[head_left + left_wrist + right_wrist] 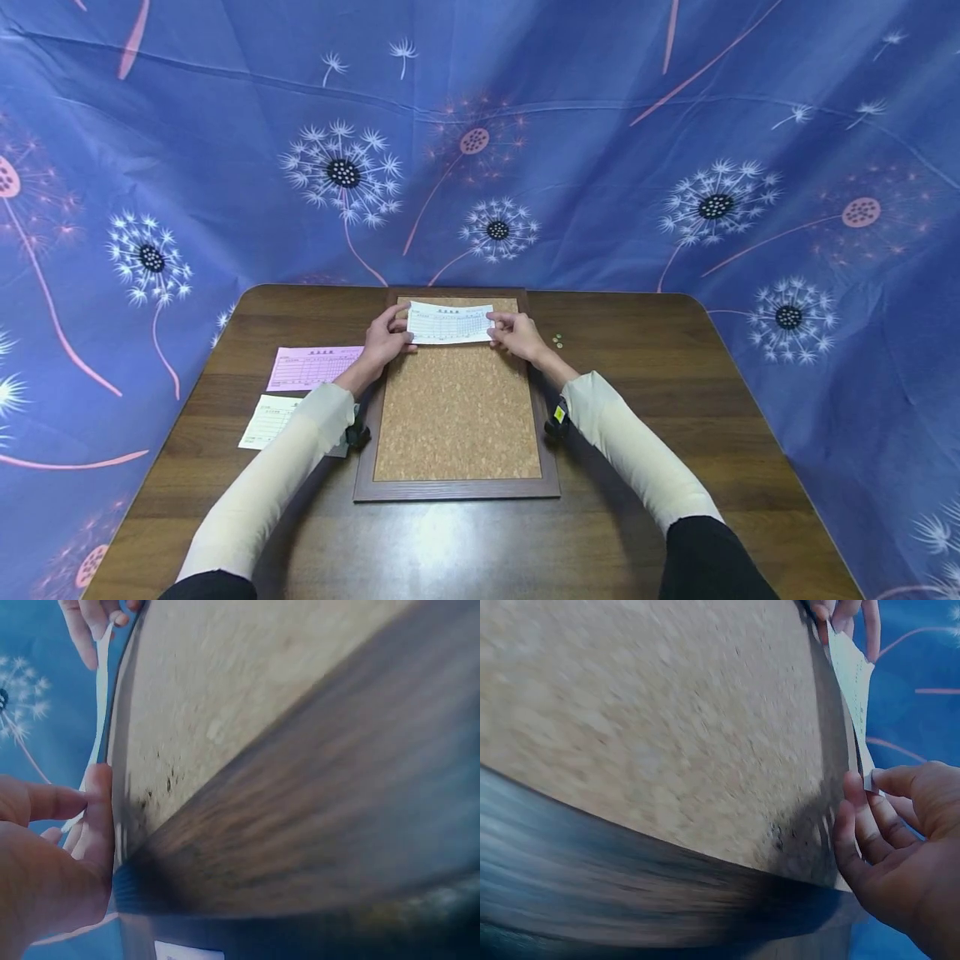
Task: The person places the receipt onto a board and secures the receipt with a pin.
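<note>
A white printed form slip (450,323) is stretched between both hands over the top part of a framed cork board (459,417). My left hand (385,340) pinches the slip's left end between thumb and fingers, and my right hand (519,335) pinches its right end. Seen from the right wrist, the slip (851,679) stands a little off the cork, with the right hand (907,832) casting a shadow on the board. In the left wrist view the slip shows nearly edge-on beside the left hand (64,847).
Left of the board lie a pink form slip (313,368) and a pale cream one (268,421), partly covered by the left sleeve. A few small gold-coloured pieces (558,340), perhaps thumbtacks, lie right of the board. A blue dandelion-print cloth (600,167) hangs behind the wooden table (645,375).
</note>
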{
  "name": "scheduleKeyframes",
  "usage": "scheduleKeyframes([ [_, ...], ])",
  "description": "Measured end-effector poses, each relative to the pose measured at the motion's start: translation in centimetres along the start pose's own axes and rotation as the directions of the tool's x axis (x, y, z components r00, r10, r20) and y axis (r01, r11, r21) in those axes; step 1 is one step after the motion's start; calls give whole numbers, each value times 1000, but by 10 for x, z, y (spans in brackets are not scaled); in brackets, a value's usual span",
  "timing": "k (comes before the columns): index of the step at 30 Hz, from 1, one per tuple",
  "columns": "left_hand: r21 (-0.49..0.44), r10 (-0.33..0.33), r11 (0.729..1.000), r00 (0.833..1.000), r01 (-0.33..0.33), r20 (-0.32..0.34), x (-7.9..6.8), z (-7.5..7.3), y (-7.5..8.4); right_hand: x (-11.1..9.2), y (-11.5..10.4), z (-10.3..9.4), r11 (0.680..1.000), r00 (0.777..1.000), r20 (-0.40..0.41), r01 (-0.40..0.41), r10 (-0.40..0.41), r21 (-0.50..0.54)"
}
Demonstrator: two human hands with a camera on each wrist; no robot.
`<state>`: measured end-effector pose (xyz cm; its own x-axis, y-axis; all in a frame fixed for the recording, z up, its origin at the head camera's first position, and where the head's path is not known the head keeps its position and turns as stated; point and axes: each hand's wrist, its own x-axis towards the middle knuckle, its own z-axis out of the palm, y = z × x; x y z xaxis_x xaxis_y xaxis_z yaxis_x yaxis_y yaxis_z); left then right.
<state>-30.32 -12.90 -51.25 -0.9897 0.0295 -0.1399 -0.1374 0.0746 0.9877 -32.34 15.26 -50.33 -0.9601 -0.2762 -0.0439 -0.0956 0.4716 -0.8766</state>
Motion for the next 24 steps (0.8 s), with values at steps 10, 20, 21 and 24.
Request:
scheduleKeyframes([
  [10, 30, -13, 999, 999, 14, -33, 20, 2, -1, 19, 1, -1, 998, 1000, -18, -10, 9, -61],
  [20, 123, 8, 992, 1000, -7, -8, 25, 1, -1, 24, 4, 2, 992, 999, -49, -22, 16, -122],
  [21, 129, 10, 992, 1000, -10, 1, 24, 1, -1, 24, 4, 2, 991, 999, -50, -27, 20, -134],
  [24, 143, 39, 989, 999, -42, 25, 21, -1, 1, 23, 3, 2, 980, 998, -57, -20, 9, -199],
])
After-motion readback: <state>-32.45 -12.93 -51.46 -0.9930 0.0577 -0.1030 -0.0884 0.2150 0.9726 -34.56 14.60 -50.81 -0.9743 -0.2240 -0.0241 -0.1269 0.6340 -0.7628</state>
